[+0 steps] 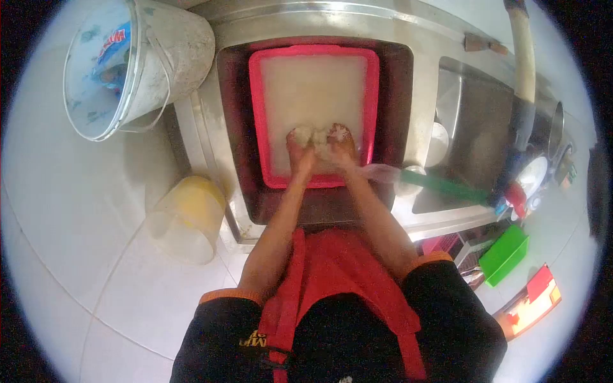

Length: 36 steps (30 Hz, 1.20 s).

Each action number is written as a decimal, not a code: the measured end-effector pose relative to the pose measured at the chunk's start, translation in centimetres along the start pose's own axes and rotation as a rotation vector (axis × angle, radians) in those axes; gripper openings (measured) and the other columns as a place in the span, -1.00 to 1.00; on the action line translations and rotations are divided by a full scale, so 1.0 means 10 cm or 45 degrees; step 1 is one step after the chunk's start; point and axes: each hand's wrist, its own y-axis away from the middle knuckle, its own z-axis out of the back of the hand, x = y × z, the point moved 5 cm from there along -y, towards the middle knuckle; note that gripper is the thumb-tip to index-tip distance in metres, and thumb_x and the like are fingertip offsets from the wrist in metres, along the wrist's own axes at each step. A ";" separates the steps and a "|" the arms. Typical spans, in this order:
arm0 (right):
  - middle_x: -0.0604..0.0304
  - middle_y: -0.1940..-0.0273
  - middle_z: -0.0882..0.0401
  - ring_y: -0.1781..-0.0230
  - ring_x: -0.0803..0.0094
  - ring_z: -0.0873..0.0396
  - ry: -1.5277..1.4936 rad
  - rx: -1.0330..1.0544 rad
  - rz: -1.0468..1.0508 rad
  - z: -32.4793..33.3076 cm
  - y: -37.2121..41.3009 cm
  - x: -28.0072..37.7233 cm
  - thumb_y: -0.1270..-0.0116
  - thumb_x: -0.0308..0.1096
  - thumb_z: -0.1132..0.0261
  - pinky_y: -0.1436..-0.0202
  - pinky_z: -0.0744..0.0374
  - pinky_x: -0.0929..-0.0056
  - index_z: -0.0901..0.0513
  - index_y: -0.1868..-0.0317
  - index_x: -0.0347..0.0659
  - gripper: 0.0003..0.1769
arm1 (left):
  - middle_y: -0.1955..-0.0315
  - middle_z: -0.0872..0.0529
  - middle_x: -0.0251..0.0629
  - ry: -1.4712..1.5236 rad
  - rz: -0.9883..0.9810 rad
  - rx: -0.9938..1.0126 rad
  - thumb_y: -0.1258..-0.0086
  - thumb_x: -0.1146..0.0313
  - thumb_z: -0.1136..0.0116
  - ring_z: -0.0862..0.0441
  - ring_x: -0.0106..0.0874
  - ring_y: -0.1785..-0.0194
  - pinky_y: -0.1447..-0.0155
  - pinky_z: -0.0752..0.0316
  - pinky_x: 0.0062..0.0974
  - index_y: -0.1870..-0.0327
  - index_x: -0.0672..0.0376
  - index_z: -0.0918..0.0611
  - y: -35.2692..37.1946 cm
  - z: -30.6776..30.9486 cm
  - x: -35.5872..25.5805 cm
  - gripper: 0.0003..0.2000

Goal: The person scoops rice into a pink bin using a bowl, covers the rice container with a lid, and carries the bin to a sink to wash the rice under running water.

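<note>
A pink rectangular tub [258, 121] sits in the left sink basin, holding cloudy whitish water [313, 83]. My left hand [300, 153] and my right hand [341, 148] are close together over its near half, partly in the water. Whitish, grainy clumps that look like wet rice [320, 136] lie in both hands and between them. The fingers are curled around the rice, though the water hides part of them. Just beside my right wrist, a green hose with a clear end [440, 185] reaches over the tub's right rim.
A large white bucket [175, 54] stands left of the steel sink [306, 16], with a yellowish translucent container [191, 217] below it. To the right are a second basin [479, 108], a thick pipe [522, 57], a small bowl [409, 180], dishes and a green bin [504, 254].
</note>
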 end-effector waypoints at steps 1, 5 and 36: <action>-0.01 -0.02 -0.60 0.06 0.18 -0.59 -0.091 0.008 -0.175 0.16 0.08 0.31 -0.30 -0.25 -0.26 -0.03 -0.55 0.26 -0.47 -0.20 -0.29 -0.50 | -0.19 -0.42 0.06 -0.299 -0.024 -0.140 -0.30 0.38 -0.17 -0.42 -0.12 -0.26 -0.37 -0.28 -0.24 -0.34 0.40 -0.23 -0.02 0.09 0.10 -0.38; 0.09 -0.07 -0.56 0.00 0.27 -0.54 -0.543 0.094 -0.667 -0.10 0.02 -0.61 -0.24 -0.20 -0.35 -0.10 -0.51 0.25 -0.41 -0.27 -0.28 -0.37 | -0.31 -0.34 0.19 -0.625 0.241 -0.427 -0.30 0.20 -0.20 -0.36 -0.03 -0.34 -0.44 -0.19 -0.13 -0.37 0.51 -0.17 -0.09 0.25 0.31 -0.26; 0.15 0.05 -0.61 0.15 0.33 -0.58 -0.830 0.124 -0.569 -0.52 -0.10 -0.99 -0.37 -0.19 -0.23 0.05 -0.55 0.31 -0.55 -0.13 -0.31 -0.56 | -0.20 -0.48 0.00 0.181 0.428 -0.032 -0.28 0.02 -0.17 -0.41 -0.09 -0.27 -0.31 -0.35 -0.11 -0.32 0.34 -0.38 -0.33 0.11 0.89 -0.31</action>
